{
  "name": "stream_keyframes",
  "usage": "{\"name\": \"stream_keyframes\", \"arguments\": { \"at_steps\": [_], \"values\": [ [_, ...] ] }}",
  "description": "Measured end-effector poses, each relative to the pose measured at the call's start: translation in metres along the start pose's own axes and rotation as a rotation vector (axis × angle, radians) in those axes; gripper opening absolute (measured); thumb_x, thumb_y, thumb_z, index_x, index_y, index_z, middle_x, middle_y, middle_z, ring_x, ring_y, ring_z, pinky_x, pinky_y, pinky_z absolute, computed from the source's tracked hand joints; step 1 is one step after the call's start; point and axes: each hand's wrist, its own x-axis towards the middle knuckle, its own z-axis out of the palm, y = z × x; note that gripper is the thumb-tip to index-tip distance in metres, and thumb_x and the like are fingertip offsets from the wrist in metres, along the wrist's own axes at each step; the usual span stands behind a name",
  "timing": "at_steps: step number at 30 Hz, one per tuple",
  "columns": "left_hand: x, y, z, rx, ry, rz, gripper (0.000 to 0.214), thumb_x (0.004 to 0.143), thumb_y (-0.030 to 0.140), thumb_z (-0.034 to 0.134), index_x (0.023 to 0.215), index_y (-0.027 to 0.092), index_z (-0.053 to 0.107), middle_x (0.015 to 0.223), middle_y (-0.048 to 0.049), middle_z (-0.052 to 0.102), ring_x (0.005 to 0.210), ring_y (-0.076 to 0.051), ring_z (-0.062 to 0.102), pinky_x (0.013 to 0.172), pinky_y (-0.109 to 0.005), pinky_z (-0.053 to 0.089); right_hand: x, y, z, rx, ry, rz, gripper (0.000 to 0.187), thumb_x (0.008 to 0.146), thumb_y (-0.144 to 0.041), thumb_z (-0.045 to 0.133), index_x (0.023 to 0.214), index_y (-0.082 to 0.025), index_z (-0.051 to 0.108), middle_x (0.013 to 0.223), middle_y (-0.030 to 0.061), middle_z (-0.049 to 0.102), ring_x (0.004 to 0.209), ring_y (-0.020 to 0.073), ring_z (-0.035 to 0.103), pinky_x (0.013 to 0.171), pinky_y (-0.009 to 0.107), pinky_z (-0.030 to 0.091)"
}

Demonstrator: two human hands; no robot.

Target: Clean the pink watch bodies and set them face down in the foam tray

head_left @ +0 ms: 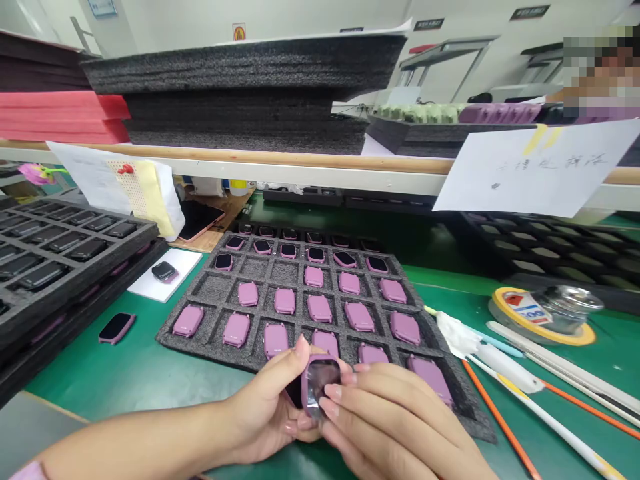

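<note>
My left hand (265,400) grips a pink smartwatch body (320,381) by its edges, with the dark face turned toward me. A clear plastic film (313,393) covers part of that face. My right hand (385,420) is pressed against the watch from the right, its fingertips at the film. Just beyond my hands lies a dark grey foam tray (213,327) with square pockets. Most pockets hold pink watches (319,308) lying face down, and the far rows show black screens (345,259). A few pockets hold no watch.
A black foam tray of dark-screened watches (60,247) sits left, with a watch on white paper (164,272). A tape roll and glass jar (543,313) and long sticks (500,420) lie right on the green mat (125,373). Foam sheets (240,80) fill the shelf above.
</note>
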Motion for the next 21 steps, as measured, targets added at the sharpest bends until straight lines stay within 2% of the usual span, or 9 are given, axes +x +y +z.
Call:
{"name": "stream_keyframes", "arguments": {
  "at_steps": [3,4,7,11,15,19,21],
  "values": [
    [0.002,-0.004,-0.003,0.060,-0.010,0.066,0.054,0.076,0.064,0.077,0.084,0.013,0.060,0.054,0.0067,0.043,0.041,-0.001,0.024,0.040,-0.017,0.011,0.005,0.004,0.010,-0.011,0.029,0.028,0.046,0.088,-0.042,0.075,0.122,-0.013,0.065,0.094,0.0090,0.076,0.083,0.0210,0.071,0.079,0.035,0.061],
    [0.002,-0.005,-0.003,0.088,-0.018,0.080,0.053,0.076,0.064,0.077,0.081,0.014,0.058,0.052,0.0076,0.040,0.041,-0.002,0.021,0.040,-0.018,0.010,0.006,0.003,0.013,0.023,0.033,0.085,0.050,0.088,-0.044,0.073,0.126,-0.013,0.062,0.093,0.0091,0.074,0.080,0.0194,0.069,0.073,0.033,0.060],
    [0.004,-0.007,-0.002,0.133,-0.013,0.100,0.053,0.072,0.060,0.082,0.080,0.016,0.054,0.051,0.0082,0.039,0.043,-0.003,0.019,0.041,-0.018,0.010,0.008,0.001,0.022,0.215,-0.005,0.259,0.045,0.090,-0.033,0.072,0.131,-0.018,0.059,0.084,0.0032,0.065,0.072,0.0135,0.064,0.063,0.023,0.058],
    [0.002,-0.004,0.003,0.103,0.065,0.057,0.057,0.073,0.067,0.078,0.086,0.014,0.060,0.054,0.0063,0.043,0.044,-0.003,0.024,0.044,-0.020,0.011,0.008,0.002,0.023,0.372,0.052,0.380,0.047,0.082,-0.029,0.080,0.124,-0.026,0.059,0.095,0.0016,0.070,0.084,0.0145,0.070,0.072,0.020,0.061],
    [-0.001,0.000,0.005,0.107,0.070,0.020,0.056,0.074,0.066,0.077,0.085,0.015,0.058,0.045,0.0091,0.037,0.042,-0.004,0.024,0.046,-0.021,0.012,0.011,0.003,0.021,0.602,0.063,0.450,0.054,0.076,-0.023,0.085,0.123,-0.030,0.058,0.102,-0.0021,0.074,0.086,0.0115,0.075,0.079,0.015,0.061],
    [0.000,-0.001,0.003,0.139,0.070,0.003,0.054,0.078,0.066,0.073,0.088,0.015,0.058,0.044,0.0090,0.037,0.041,-0.003,0.025,0.046,-0.020,0.011,0.012,0.003,0.025,0.705,0.058,0.506,0.060,0.071,-0.016,0.088,0.122,-0.030,0.061,0.097,-0.0036,0.077,0.080,0.0106,0.076,0.076,0.014,0.061],
    [0.001,-0.002,0.002,0.144,0.102,0.012,0.055,0.077,0.066,0.074,0.088,0.015,0.058,0.046,0.0086,0.038,0.041,-0.004,0.027,0.045,-0.020,0.010,0.010,0.001,0.028,0.771,0.026,0.599,0.056,0.070,-0.015,0.088,0.118,-0.028,0.063,0.090,-0.0033,0.077,0.075,0.0114,0.076,0.072,0.015,0.062]
  ]
}}
